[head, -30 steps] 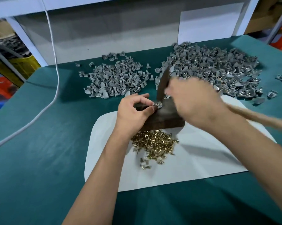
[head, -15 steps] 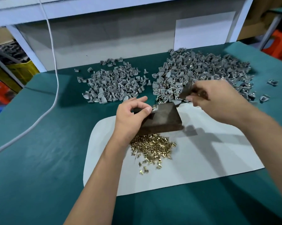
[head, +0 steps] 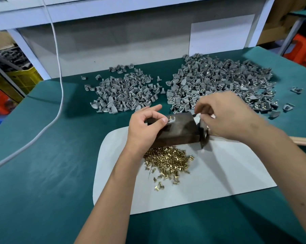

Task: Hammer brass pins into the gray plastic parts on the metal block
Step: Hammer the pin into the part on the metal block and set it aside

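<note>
A dark metal block (head: pixel 181 131) stands on a white sheet (head: pixel 219 173). On its top left corner lies a gray plastic part (head: pixel 171 119), and my left hand (head: pixel 145 127) pinches it between thumb and forefinger. My right hand (head: pixel 226 117) grips a hammer near its head; the dark head (head: pixel 203 134) points down just off the block's right edge, and the wooden handle (head: pixel 303 140) runs out to the right behind my wrist. A heap of brass pins (head: pixel 168 160) lies on the sheet in front of the block.
Two heaps of gray plastic parts sit on the green cloth behind the block, a smaller left heap (head: pixel 124 94) and a larger right heap (head: pixel 224 80) with brass showing in it. A white cable (head: pixel 59 81) hangs down at the left. A white panel closes off the back.
My right hand swung the hammer away from the part, out to the right, then down beside the block's right edge. My left hand stayed on the part at the block's corner.
</note>
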A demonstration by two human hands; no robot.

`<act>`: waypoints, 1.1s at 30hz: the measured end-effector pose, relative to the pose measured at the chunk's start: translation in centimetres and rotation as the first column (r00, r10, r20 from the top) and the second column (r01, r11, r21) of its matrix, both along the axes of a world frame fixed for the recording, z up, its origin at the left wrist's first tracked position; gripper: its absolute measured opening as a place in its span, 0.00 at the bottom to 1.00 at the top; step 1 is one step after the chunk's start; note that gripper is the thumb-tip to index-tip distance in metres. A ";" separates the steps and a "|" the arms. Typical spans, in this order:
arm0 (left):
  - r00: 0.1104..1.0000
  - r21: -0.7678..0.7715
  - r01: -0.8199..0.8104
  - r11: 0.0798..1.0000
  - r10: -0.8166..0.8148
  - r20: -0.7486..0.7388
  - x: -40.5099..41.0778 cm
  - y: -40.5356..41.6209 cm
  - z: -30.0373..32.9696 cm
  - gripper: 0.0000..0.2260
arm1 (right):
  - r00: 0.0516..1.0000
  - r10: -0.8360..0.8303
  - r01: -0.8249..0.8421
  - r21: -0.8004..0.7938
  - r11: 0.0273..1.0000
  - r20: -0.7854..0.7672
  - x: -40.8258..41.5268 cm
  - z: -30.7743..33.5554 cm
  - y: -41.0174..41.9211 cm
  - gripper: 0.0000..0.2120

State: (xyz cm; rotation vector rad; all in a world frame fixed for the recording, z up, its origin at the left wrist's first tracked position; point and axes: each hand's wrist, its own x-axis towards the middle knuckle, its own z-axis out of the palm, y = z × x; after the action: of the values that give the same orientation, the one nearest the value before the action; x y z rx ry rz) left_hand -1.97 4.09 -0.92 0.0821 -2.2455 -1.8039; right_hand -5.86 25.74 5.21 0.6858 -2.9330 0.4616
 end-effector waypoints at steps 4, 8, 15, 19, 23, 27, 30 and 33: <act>1.000 0.002 0.006 1.000 -0.006 -0.018 -0.1 -0.1 0.0 0.07 | 0.978 0.197 -0.198 -0.015 0.980 -0.071 0.7 -0.6 -3.1 0.14; 0.998 -0.017 0.013 1.000 -0.014 -0.065 -0.2 -0.2 -0.1 0.03 | 0.951 0.275 -0.273 0.034 0.961 -0.140 0.5 -1.2 -4.2 0.12; 0.932 -0.258 -0.353 0.899 0.315 -0.178 -1.7 -3.1 -2.0 0.12 | 0.967 0.199 -0.204 -0.011 0.979 -0.162 -0.8 -1.4 -3.4 0.18; 0.956 -0.468 -0.293 0.834 0.261 -0.134 -2.0 -4.1 -2.9 0.25 | 0.977 0.166 -0.174 -0.049 0.984 -0.134 -2.3 -1.8 -2.7 0.19; 0.993 -0.602 -0.119 0.790 0.100 -0.065 -2.0 -3.9 -3.1 0.31 | 0.984 0.062 -0.076 -0.080 0.994 -0.165 -4.0 -2.7 -2.0 0.18; 0.987 -0.563 -0.161 0.811 0.138 -0.084 -1.9 -3.6 -2.9 0.26 | 0.987 -0.028 0.012 -0.099 0.995 -0.161 -5.1 -3.0 -1.6 0.23; 0.969 -0.584 -0.248 0.773 0.201 -0.145 -1.8 -3.8 -2.3 0.17 | 0.982 -0.133 0.119 -0.109 0.987 -0.135 -5.5 -2.6 -1.4 0.26; 0.957 -0.580 -0.290 0.761 0.231 -0.176 -1.8 -3.9 -2.1 0.10 | 0.975 -0.206 0.197 -0.108 0.975 -0.084 -5.4 -2.1 -1.4 0.28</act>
State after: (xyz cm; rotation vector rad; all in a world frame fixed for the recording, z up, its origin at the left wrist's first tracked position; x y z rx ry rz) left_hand -3.80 0.15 -3.03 0.1737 -2.4753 -0.8716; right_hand -11.22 24.31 3.10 0.3814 -2.8286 0.5337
